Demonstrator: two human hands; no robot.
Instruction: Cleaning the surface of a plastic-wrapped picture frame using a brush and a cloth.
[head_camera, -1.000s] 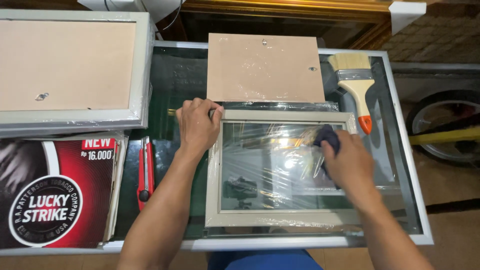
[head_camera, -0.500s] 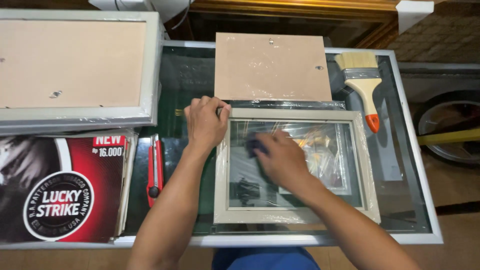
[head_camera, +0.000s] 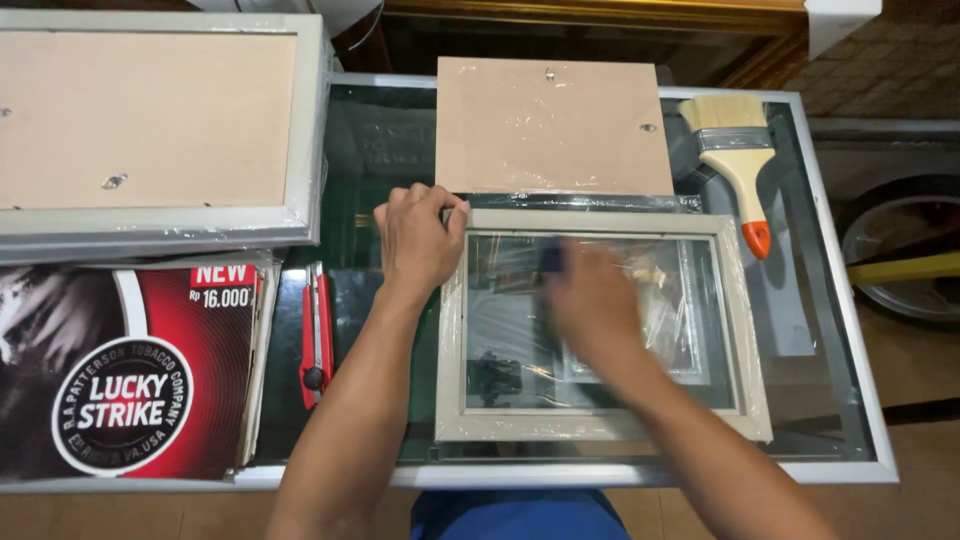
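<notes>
Starting at the far left, a large frame (head_camera: 160, 130) lies face down with its brown backing up, overlapping the table's (head_camera: 850, 400) corner, and below it sits a red and black printed poster board (head_camera: 130, 370). Both look parked out of my working area. Just right of the poster, a red utility knife (head_camera: 317, 335) rests on the glass top beside my left forearm, near enough to grab without leaning.

My left hand (head_camera: 420, 235) presses on the top left corner of the small cream picture frame (head_camera: 600, 325), the fingers (head_camera: 405, 205) curled over its edge; I judge this pins the frame so it cannot slide on the slick glass under it. The frame lies flat at the middle of the table, squarely before me, its pane covered in wrinkled clear film.

My right hand (head_camera: 595, 305) sits on the pane inside the frame, blurred with motion. A dark bit, perhaps a cloth, shows at the fingertips, but I cannot tell how tightly the fingers close on it or what exactly it is.

Above the frame a loose brown backing board (head_camera: 550, 125) lies flat, touching the frame's top edge, likely its own back taken off. Further right, a wide paintbrush (head_camera: 735, 160) with an orange-tipped handle rests near the table's edge, handle pointing toward me for easy pickup.
</notes>
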